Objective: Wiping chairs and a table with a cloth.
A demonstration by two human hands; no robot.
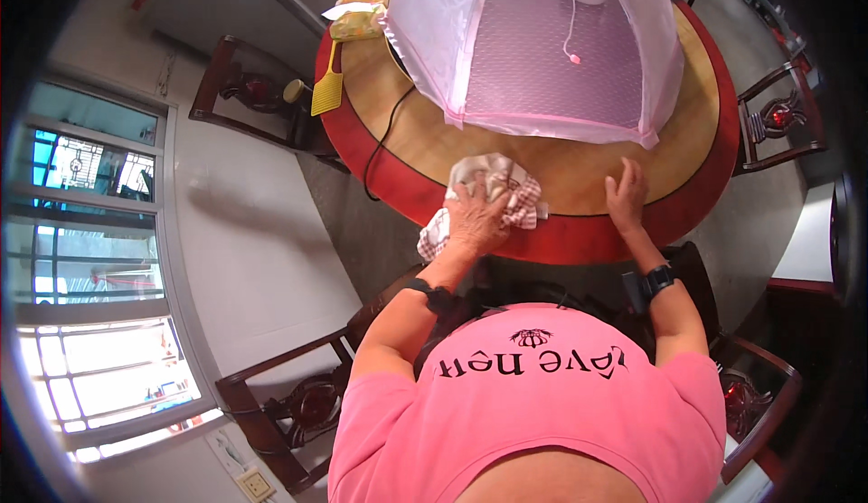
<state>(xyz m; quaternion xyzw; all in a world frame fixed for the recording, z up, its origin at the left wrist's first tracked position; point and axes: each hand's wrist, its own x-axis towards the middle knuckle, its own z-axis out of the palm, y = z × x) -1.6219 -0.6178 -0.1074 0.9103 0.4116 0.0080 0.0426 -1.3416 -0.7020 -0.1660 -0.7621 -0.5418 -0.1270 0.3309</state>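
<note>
A white cloth with a red-checked part lies bunched at the near edge of a round table with a red rim and yellowish middle. My left hand is on top of the cloth, fingers bent into its folds, pressing it against the table. To the right, my right hand is at the table's near edge with its fingers stretched upward and nothing in them. Whether its palm touches the tabletop I cannot tell. Beyond both hands stands a pink mesh food cover with a pull cord.
A yellow fly swatter overhangs the table's left edge beside a yellow plastic packet. A black cable runs over the left rim. Dark wooden chairs surround the table, and a barred window is at left.
</note>
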